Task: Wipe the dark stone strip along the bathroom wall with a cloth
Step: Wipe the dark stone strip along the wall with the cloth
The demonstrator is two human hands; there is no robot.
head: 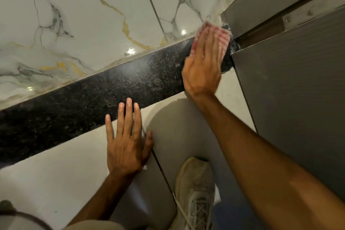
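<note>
The right hand point(202, 69) lies flat with its fingers point(209, 43) stretched out and pressed together, pinning a red-and-white checked cloth point(222, 37) against the dark stone strip point(104, 89). The fingers are not curled around the cloth; they press it under the palm side, and only its far edge and corner show beyond the fingertips. The cloth sits at the end of the strip, just beside the grey door panel point(291, 87) and touching the corner where the strip meets the door frame point(265, 24).

The left hand point(127, 142) is spread open, grasping nothing. Its palm rests on the pale floor tile point(56, 173), and the tips of its three longest fingers point(128, 106) reach over the near edge of the dark strip. It is well apart from the cloth.

Beyond the fingers of both hands, past the strip, lies white marble point(84, 15) with grey and gold veins. Behind the left wrist, a pale laced shoe point(196, 188) stands on the tile.
</note>
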